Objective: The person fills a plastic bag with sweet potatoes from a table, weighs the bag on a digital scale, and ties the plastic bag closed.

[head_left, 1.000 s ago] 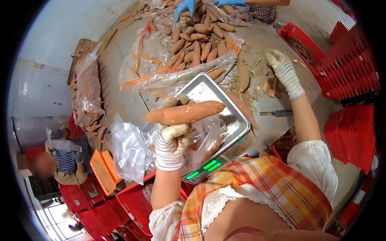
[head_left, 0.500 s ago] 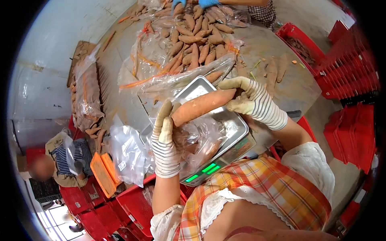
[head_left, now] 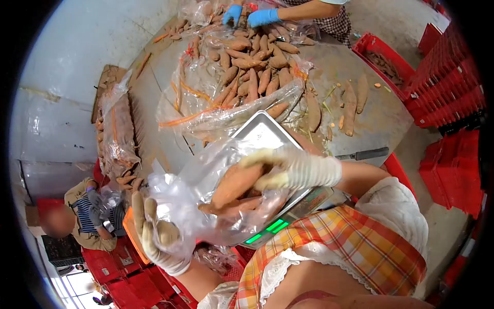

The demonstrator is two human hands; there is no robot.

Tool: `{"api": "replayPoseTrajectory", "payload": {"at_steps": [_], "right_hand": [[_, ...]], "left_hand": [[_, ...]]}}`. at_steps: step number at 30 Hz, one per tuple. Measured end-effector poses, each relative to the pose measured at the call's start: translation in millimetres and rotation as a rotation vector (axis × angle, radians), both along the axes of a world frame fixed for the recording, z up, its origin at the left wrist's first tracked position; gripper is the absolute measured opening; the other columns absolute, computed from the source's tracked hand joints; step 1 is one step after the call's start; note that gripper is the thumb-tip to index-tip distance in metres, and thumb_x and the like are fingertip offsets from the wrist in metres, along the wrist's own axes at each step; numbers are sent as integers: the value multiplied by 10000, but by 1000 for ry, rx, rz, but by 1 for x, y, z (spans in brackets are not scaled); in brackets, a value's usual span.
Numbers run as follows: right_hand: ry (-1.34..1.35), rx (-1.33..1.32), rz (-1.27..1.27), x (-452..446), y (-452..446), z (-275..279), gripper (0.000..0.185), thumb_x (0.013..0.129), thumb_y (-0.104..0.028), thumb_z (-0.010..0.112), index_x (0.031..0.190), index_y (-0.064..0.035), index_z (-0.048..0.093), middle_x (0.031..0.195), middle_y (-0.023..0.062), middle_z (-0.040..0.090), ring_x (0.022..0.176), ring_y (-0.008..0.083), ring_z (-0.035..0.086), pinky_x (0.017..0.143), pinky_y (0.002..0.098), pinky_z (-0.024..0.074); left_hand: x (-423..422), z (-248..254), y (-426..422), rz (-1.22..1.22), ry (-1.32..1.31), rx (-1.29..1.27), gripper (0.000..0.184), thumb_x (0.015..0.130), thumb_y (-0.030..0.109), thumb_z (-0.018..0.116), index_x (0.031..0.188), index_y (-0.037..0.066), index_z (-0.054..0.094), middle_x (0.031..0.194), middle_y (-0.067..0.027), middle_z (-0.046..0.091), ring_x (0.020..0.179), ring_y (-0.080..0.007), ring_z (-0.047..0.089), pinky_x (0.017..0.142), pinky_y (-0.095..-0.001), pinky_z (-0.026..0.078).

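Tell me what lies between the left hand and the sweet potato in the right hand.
In the head view, clear plastic lies between the left hand and the sweet potato in the right hand.

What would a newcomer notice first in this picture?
First, the big heap of sweet potatoes on the far part of the table. Next, the right hand, gripping one sweet potato at the clear bag over the scale. Red crates stand stacked at the right.

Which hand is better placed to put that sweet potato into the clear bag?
Probably the right hand: it already grips the sweet potato at the clear bag, while the left hand is at the bag's side, away from the sweet potato.
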State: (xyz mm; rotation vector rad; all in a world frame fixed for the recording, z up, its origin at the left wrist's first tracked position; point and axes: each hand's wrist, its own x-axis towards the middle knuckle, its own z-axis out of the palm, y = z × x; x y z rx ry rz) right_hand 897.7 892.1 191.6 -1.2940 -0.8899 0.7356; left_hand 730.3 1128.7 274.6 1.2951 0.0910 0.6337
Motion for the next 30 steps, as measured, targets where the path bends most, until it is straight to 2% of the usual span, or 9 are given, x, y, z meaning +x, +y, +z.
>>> {"api": "replayPoseTrajectory", "payload": {"at_steps": [5,6,8,9,11,17,21,24,30], "right_hand": [[-71,-21,89,33,47,-8,345,839,-181,636,1154,-79,539,902,2,576,865,86,548,786,246,453],[4,93,-95,54,63,-34,315,840,-161,619,1130,-75,533,890,26,587,835,105,562,777,244,457],[-130,-306,-455,123,72,-40,451,759,-224,651,1145,-36,511,979,134,613,919,218,595,842,326,466],[-551,-473,-746,160,78,-74,568,729,-296,650,1199,-28,475,1116,188,563,1029,303,557,894,402,441],[-750,-776,-993,219,74,-110,633,731,-304,629,1288,-95,411,1201,192,492,1092,347,489,925,423,402],[-977,-1161,-793,289,34,-154,323,864,-57,428,1147,-140,560,1105,154,573,1023,310,567,858,441,456],[-810,-1113,-795,286,8,-153,315,857,-80,437,1137,-118,576,1055,183,609,985,329,593,843,434,470],[-696,-1026,-794,297,-13,-171,330,839,-121,467,1151,-103,573,1037,203,615,985,331,592,855,419,468],[-659,-997,-825,267,4,-135,463,786,-200,579,1235,-125,500,1134,188,574,1069,328,549,904,422,447]], "left_hand": [[27,16,4,-694,-183,-25,497,952,87,271,1434,21,169,1466,-169,254,1263,-144,402,1029,-254,328],[23,11,8,-629,-185,-61,505,953,108,304,1435,31,175,1470,-174,241,1119,-113,481,918,-221,390],[27,7,8,-421,-123,-102,589,917,133,449,1431,26,183,1458,-196,264,596,-29,473,521,-153,407],[30,5,7,-428,-127,-93,589,917,133,449,1431,26,183,1458,-196,264,596,-29,473,521,-153,407],[37,-2,5,-332,-88,-159,696,855,109,548,1431,17,168,1437,-206,303,458,-21,303,401,-162,302],[48,-22,2,-273,12,-180,794,762,93,625,1418,-8,189,1383,-201,393,547,-36,364,433,-158,320],[57,-22,-16,-184,70,-235,827,712,95,664,1412,6,233,1267,-181,488,637,-76,401,476,-182,363],[60,-17,-36,-189,112,-393,730,703,47,664,1364,7,358,1022,-84,527,686,-119,476,650,-224,449],[52,-21,-42,-297,90,-491,648,708,32,643,1321,17,431,1142,-144,582,873,-198,607,802,-298,498]]}}
